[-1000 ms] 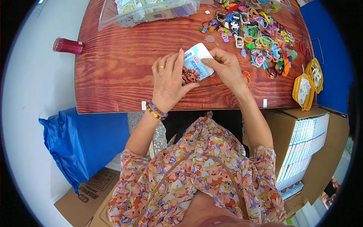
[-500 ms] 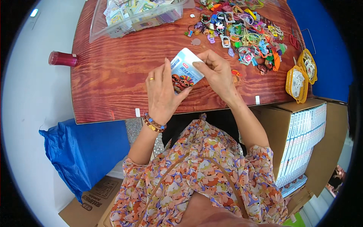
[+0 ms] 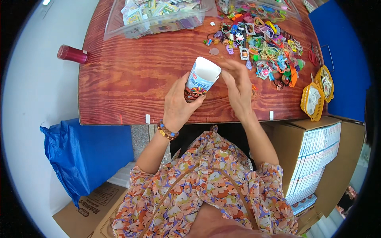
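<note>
My left hand [image 3: 176, 101] is wrapped round a small blue-and-white paper box [image 3: 201, 81] with a colourful cartoon print. The box is tilted, and its upper end gapes, showing the white inside. Just right of the box, my right hand [image 3: 239, 91] is off it, fingers stretched out and slightly blurred, with nothing in them. Beyond that hand lies a heap of small coloured trinkets and cords [image 3: 270, 47] on the red wood-grain table [image 3: 131, 85].
A clear plastic bin [image 3: 113, 27] of cards stands at the far left, and a pinkish-red container [image 3: 73, 54] lies at the left edge. Rightward are red-handled scissors [image 3: 312, 58], a yellow basket [image 3: 308, 105] of white packets, and a carton [image 3: 345, 158] packed with blue-and-white bundles [image 3: 311, 158].
The box, flattish before, now shows a gaping top. My right hand has let go of its upper edge and moved slightly right. The whole view has shifted a little.
</note>
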Demonstrator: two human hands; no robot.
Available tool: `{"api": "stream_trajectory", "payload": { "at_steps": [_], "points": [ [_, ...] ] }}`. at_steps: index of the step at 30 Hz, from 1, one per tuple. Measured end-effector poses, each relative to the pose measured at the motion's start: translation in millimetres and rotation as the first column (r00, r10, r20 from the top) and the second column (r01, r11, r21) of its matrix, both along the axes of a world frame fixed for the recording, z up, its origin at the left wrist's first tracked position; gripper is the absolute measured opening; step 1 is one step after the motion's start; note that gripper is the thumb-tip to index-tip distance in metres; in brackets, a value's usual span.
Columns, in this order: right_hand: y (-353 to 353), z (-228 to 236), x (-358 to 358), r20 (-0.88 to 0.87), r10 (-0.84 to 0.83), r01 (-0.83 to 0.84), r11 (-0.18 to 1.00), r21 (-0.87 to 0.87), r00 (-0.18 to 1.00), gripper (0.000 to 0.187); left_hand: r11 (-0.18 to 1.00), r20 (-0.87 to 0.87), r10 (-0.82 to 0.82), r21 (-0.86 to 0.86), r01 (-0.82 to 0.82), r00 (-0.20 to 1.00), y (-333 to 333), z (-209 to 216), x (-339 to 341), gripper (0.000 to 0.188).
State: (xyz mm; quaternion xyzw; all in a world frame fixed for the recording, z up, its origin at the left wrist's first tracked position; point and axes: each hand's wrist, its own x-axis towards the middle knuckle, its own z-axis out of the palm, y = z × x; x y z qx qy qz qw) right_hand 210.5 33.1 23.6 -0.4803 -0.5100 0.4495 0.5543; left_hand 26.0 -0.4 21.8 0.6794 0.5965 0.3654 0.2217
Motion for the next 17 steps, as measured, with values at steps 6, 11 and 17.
{"api": "stream_trajectory", "payload": {
  "at_steps": [6, 11, 17],
  "points": [
    [-19.8, -27.9, -4.6, 0.254, 0.059, -0.117, 0.969, 0.219, 0.965, 0.04, 0.985, 0.148, 0.078, -0.161, -0.054, 0.986, -5.7, 9.7, 18.0, 0.062],
    [-12.5, -20.0, 5.9, 0.073, 0.226, -0.228, 0.973, 0.025, 0.971, 0.029, 0.914, 0.61, 0.098, -0.367, 0.171, 0.787, -5.0, -2.3, 1.8, 0.053],
    [-9.0, -12.9, 11.9, 0.143, 0.352, -0.352, 0.936, -0.026, 0.925, 0.025, 0.865, 0.691, 0.122, -0.426, 0.266, 0.713, -13.9, 6.7, -7.7, 0.044]
  ]
}}
